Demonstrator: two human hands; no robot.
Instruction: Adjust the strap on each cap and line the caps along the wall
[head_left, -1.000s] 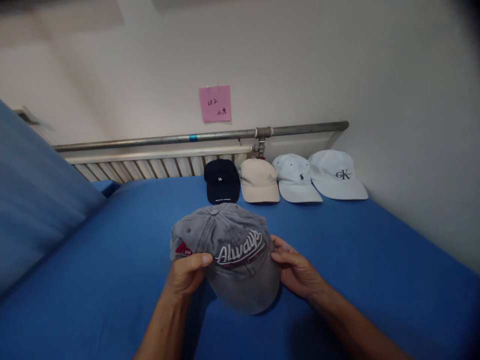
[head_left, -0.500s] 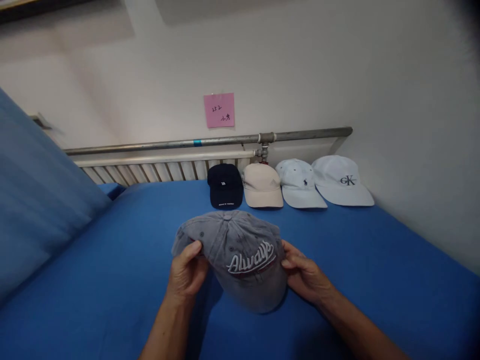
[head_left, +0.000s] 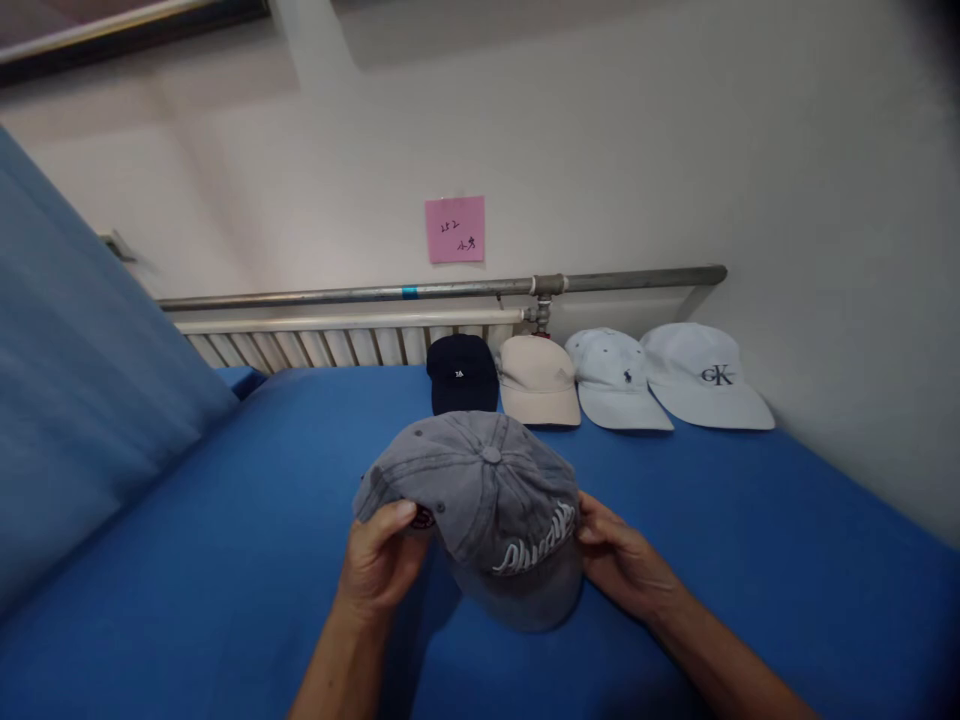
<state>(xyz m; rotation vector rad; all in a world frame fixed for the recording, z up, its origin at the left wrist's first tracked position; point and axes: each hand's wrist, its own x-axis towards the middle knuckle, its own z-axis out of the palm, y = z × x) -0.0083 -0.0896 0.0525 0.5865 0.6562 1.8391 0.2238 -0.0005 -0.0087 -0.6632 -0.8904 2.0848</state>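
Note:
I hold a grey washed cap (head_left: 480,490) with white "Always" lettering just above the blue bed sheet (head_left: 225,560). My left hand (head_left: 382,560) grips its left side, thumb on top near a red patch. My right hand (head_left: 622,560) pinches the right side by the brim. The crown tilts toward me, top button showing, brim pointing down and toward me.
Along the wall sit a navy cap (head_left: 463,373), a beige cap (head_left: 538,380), a pale blue cap (head_left: 616,378) and a white cap (head_left: 705,375). Behind them run a metal pipe (head_left: 450,290) and a radiator (head_left: 330,345). A pink note (head_left: 454,229) hangs above. A blue pillow (head_left: 82,380) rises at left.
The grey cap has tipped forward so its top button shows and the lettering has dropped lower. My left hand slid further back along its side. The view shifted slightly.

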